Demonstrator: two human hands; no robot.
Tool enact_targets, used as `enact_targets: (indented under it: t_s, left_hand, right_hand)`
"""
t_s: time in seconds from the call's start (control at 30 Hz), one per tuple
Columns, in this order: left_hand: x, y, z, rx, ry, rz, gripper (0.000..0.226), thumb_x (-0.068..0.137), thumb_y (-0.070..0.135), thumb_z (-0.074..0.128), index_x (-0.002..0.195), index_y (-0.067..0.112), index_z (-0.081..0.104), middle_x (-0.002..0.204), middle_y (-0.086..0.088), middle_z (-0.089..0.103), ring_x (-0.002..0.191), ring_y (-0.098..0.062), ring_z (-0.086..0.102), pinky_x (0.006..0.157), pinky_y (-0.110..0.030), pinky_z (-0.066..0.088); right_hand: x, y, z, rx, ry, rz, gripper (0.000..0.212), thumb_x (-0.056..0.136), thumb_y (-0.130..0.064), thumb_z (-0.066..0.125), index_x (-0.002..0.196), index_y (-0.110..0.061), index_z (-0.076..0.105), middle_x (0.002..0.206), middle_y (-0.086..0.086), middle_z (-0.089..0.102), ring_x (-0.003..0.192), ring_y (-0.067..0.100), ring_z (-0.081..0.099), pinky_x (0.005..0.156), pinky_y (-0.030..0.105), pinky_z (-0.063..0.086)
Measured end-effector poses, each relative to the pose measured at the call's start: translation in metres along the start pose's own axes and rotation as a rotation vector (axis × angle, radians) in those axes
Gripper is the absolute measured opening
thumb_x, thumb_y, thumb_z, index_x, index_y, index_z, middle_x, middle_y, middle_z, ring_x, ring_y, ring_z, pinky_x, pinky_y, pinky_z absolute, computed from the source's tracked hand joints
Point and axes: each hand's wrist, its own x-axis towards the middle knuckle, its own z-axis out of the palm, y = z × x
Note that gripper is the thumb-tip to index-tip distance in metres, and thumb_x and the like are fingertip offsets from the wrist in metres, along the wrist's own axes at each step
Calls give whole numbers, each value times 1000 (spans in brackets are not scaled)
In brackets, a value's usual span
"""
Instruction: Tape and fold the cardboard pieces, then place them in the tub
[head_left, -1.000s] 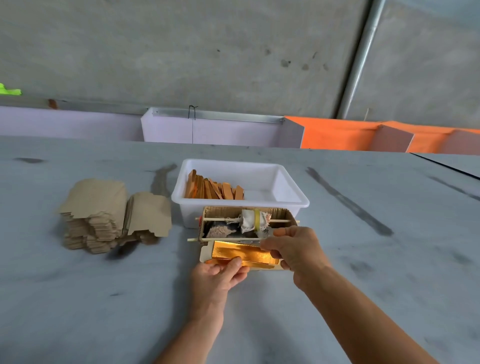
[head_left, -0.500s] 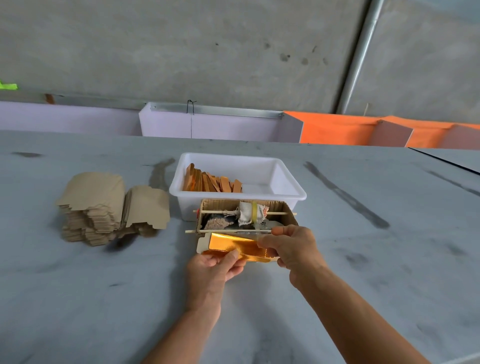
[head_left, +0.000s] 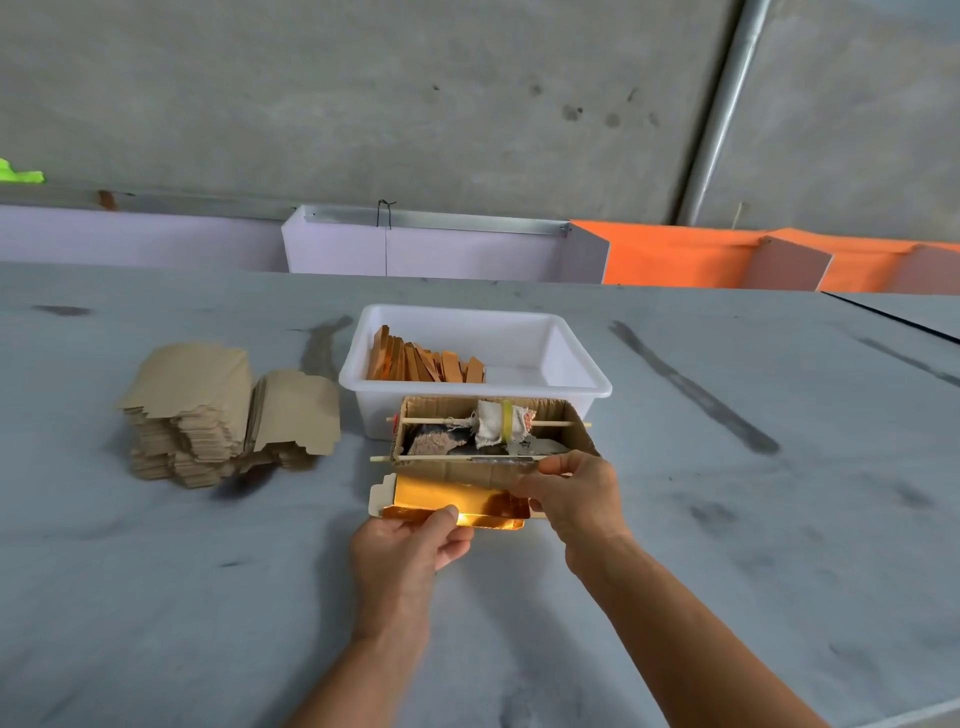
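You had the gold-foil-faced flat cardboard piece (head_left: 447, 501) lying on the grey table (head_left: 156, 597) right in front of the small open brown cardboard box with the two wooden skewers across it (head_left: 491, 434) — I'd guess that box was your tape rig, since a roll wrapped in white cloth with a yellow band (head_left: 501, 421) sat on the far skewer, so working the piece up against it kept the tape within reach.

The white plastic tub (head_left: 576, 364) sat just behind that box, already holding a row of folded orange-gold pieces (head_left: 426, 361) leaning at its left side. Handy spot for dropping each finished one in. The stack of unfolded brown cardboard blanks (head_left: 208, 410) was off to the left, well apart from the tub, looking like the supply pile.

Your left hand (head_left: 410, 551) came in from the near side, palm down, thumb pressed on the near edge of the gold piece with the fingers curled under it — a pinch on that edge, looked like mid-fold. Your right hand (head_left: 571, 493) reached over from the right, forearm angled across the table, fingertips on the near wall of the skewer box and the right end of the piece. Couldn't tell if it was gripping tape or just steadying — fingers were bent but whatever was under them was hidden.
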Motion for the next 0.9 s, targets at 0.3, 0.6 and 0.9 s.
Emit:
enact_targets:
  t_s: [0.3, 0.6, 0.9]
  left_hand:
    - [5, -1, -3, -24, 19, -60, 10, 78, -8, 67, 73, 1, 64, 58, -10, 68, 52, -19, 67, 49, -23, 54]
    - [-2, 7, 6, -100, -5, -17, 11, 79, -9, 66, 76, 2, 65, 60, -9, 68, 54, -18, 67, 52, -23, 55]
    - [-20, 12, 9, -122, -48, 24, 13, 78, -9, 66, 75, 3, 67, 64, -11, 70, 60, -23, 70, 56, -27, 57]
  right_hand:
    - [0, 7, -1, -86, 50, -92, 25, 75, -1, 70, 66, -17, 53, 77, 4, 61, 67, 13, 54, 51, 24, 44]
    - [-31, 9, -16, 177, -162, -114, 22, 73, 0, 76, 76, -11, 57, 59, 2, 60, 46, 1, 53, 43, 12, 39]
    - [-52, 9, -16, 315, -307, -189, 21, 74, 6, 73, 76, -8, 58, 52, -2, 62, 47, 2, 55, 45, 10, 39]
